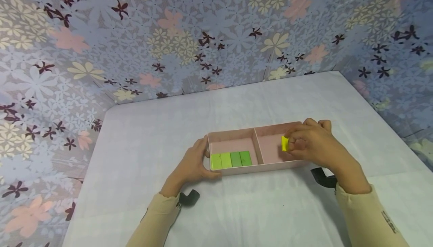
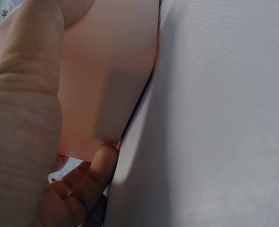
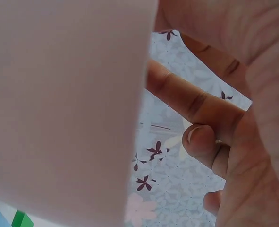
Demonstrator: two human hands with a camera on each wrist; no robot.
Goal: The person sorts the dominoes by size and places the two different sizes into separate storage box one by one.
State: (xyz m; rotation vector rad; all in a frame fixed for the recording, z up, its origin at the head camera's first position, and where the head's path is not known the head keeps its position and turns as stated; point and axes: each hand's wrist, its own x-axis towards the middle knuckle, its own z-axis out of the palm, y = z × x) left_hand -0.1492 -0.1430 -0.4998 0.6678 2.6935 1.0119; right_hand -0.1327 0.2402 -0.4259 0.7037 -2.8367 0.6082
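Observation:
A shallow pink two-compartment box (image 1: 256, 145) lies on the white tabletop. Its left compartment holds a row of several blocks, with yellow-green blocks (image 1: 221, 161) at the left and green blocks (image 1: 241, 158) beside them. My left hand (image 1: 193, 163) grips the box's left end, thumb along the front wall; the left wrist view shows fingers against the box wall (image 2: 106, 85). Over the right compartment, my right hand (image 1: 312, 141) pinches a small yellow block (image 1: 285, 143) between thumb and fingertips. In the right wrist view the box wall (image 3: 63, 109) hides that block.
White cloth (image 1: 162, 119) covers the table around the box. Behind and at both sides stands a flower-patterned wall covering (image 1: 203, 32). Black wrist pieces (image 1: 324, 178) stick out below both hands.

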